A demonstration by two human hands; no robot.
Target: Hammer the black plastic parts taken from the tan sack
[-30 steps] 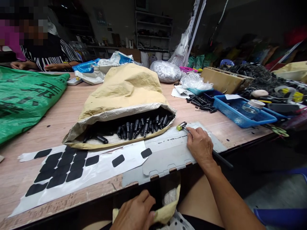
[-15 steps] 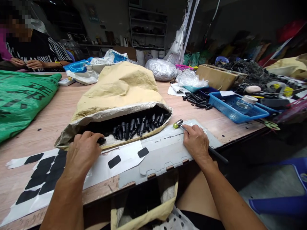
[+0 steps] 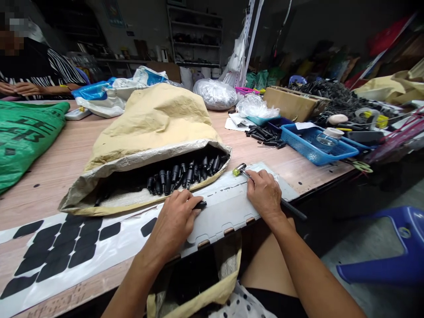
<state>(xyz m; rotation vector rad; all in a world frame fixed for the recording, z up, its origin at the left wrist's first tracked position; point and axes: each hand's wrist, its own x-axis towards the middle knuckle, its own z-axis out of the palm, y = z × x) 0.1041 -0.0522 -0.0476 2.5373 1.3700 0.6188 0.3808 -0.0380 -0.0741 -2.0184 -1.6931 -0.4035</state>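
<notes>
My left hand (image 3: pixel 175 217) is closed around a small black cylindrical part (image 3: pixel 201 205), whose end sticks out past the fingertips over the grey board (image 3: pixel 228 201). In my right hand (image 3: pixel 266 194) is a small hammer (image 3: pixel 239 169) with a metal and yellow-green head; its black handle extends behind the palm. The hammer's head is just above or on the board; I cannot tell which. In front of my left hand, the open mouth of a tan sack (image 3: pixel 159 119) shows many black pointed tubular parts (image 3: pixel 175 176) inside.
White backing sheets with black rounded patches (image 3: pixel 61 243) lie to the left. A green sack (image 3: pixel 29 137) is beyond them. On the right are loose black parts (image 3: pixel 265 134), a blue basket (image 3: pixel 314 145) and a cardboard box (image 3: pixel 291 104). A person (image 3: pixel 36 66) sits across the table.
My left hand has moved right from the sack's mouth to the grey board with a black part in its fingers. My right hand still grips the hammer. The view has shifted slightly.
</notes>
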